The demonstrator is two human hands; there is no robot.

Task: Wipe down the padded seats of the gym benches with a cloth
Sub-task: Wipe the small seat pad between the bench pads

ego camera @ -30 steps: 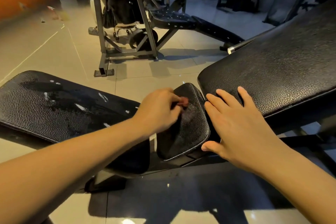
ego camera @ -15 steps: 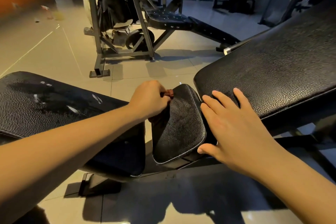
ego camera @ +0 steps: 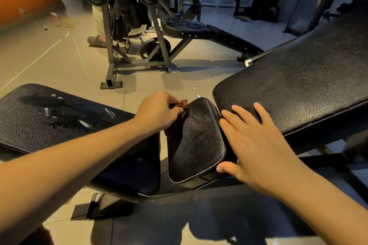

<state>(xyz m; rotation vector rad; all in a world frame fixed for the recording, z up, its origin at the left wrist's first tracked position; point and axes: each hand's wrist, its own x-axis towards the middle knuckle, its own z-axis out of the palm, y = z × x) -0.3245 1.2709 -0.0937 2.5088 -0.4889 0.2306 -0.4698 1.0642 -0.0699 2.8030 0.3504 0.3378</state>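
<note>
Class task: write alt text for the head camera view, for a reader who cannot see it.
A left hand grips a reddish-brown cloth at the left edge of a small black seat pad, while the right hand rests flat where it meets a larger inclined pad. A bench pad at left shows wet streaks.

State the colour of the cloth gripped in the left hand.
The cloth is reddish-brown; head view.
</note>
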